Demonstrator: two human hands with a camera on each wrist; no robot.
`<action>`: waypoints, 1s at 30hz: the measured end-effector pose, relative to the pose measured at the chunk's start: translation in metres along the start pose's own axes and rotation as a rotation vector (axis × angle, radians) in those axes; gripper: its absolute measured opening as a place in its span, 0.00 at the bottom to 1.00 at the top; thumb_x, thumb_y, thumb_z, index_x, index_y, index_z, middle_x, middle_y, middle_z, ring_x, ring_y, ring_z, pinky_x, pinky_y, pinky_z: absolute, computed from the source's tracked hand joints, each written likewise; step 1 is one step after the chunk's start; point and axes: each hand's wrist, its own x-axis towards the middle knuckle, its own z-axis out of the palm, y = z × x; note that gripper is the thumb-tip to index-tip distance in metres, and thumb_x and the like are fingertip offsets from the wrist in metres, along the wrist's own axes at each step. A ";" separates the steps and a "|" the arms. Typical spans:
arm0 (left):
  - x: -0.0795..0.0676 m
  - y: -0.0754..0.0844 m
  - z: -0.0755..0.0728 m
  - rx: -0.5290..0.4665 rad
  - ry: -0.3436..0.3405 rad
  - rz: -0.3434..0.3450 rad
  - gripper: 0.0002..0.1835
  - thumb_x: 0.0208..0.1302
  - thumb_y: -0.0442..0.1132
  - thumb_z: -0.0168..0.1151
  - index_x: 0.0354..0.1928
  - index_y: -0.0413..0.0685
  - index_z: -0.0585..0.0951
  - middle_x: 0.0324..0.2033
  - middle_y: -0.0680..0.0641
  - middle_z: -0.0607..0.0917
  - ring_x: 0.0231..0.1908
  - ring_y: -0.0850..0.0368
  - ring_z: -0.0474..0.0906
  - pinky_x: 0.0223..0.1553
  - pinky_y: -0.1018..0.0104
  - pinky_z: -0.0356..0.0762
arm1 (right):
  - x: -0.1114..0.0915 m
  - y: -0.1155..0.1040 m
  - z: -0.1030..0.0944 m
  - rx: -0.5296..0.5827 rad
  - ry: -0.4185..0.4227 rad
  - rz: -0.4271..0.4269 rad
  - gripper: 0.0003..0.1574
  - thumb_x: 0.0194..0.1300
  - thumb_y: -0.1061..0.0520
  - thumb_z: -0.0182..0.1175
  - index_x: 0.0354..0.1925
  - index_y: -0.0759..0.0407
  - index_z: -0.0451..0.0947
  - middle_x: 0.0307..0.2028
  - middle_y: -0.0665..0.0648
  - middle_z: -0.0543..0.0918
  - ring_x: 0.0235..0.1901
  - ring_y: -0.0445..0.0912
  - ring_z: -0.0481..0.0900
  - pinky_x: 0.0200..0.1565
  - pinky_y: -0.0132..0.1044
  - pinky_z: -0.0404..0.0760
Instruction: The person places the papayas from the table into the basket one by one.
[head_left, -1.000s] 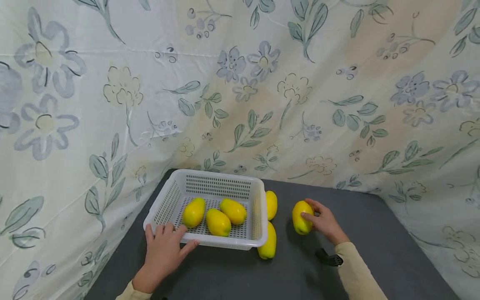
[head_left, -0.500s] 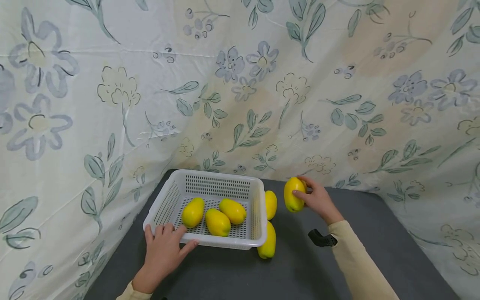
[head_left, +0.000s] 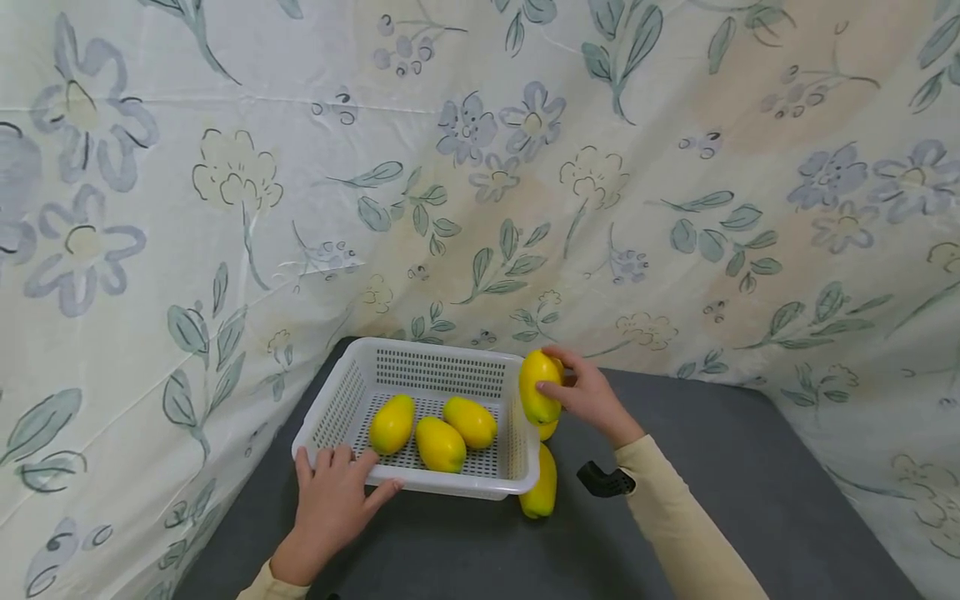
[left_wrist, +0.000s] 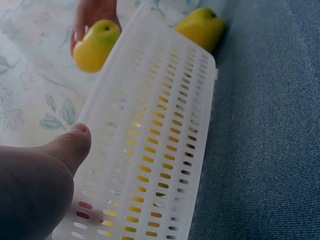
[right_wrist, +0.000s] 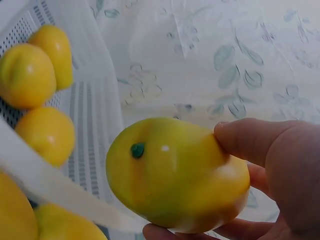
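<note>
My right hand (head_left: pixel 596 402) grips a yellow mango (head_left: pixel 537 393) with a green stem nub, raised at the right rim of a white plastic basket (head_left: pixel 457 482). In the right wrist view, the thumb lies on top of this mango (right_wrist: pixel 175 172) and fingers curl beneath it. My left hand (head_left: pixel 330 504) holds the basket's near left rim, its fingers over the edge and its thumb (left_wrist: pixel 72 145) on the outside. Inside the basket lie three mangoes (head_left: pixel 440 445). Another mango (head_left: pixel 540 485) rests on the table against the basket's right side; one more (head_left: pixel 550 430) is mostly hidden behind the held one.
The dark grey table (head_left: pixel 690 467) extends to the right of the basket and in front of it. A floral cloth (head_left: pixel 480 208) hangs close behind the table and along its sides. A black strap-like piece (head_left: pixel 603 481) sticks out from the right sleeve.
My right hand has lifted the mango off the table and carried it left to the basket's right rim. The left hand and the basket have stayed in place.
</note>
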 end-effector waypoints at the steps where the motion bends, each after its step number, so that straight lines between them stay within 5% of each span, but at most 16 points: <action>1: 0.000 0.000 0.000 -0.001 0.004 0.002 0.28 0.57 0.65 0.70 0.47 0.49 0.85 0.40 0.37 0.79 0.50 0.32 0.70 0.65 0.21 0.46 | 0.000 -0.001 0.004 -0.003 -0.002 -0.005 0.39 0.71 0.53 0.63 0.75 0.54 0.62 0.70 0.65 0.70 0.57 0.63 0.80 0.48 0.49 0.86; 19: 0.000 0.001 0.000 0.004 0.018 0.009 0.28 0.57 0.64 0.70 0.48 0.49 0.85 0.43 0.35 0.80 0.51 0.31 0.71 0.65 0.20 0.47 | 0.001 -0.009 0.060 -0.027 -0.107 0.003 0.36 0.66 0.53 0.68 0.70 0.48 0.71 0.64 0.60 0.79 0.52 0.57 0.83 0.51 0.49 0.85; 30: -0.001 0.001 -0.001 0.003 -0.001 -0.003 0.29 0.57 0.64 0.70 0.49 0.49 0.85 0.43 0.36 0.80 0.52 0.32 0.70 0.65 0.20 0.46 | -0.002 -0.009 0.086 -0.038 -0.239 -0.056 0.36 0.65 0.53 0.69 0.69 0.52 0.72 0.69 0.58 0.75 0.54 0.53 0.79 0.58 0.53 0.81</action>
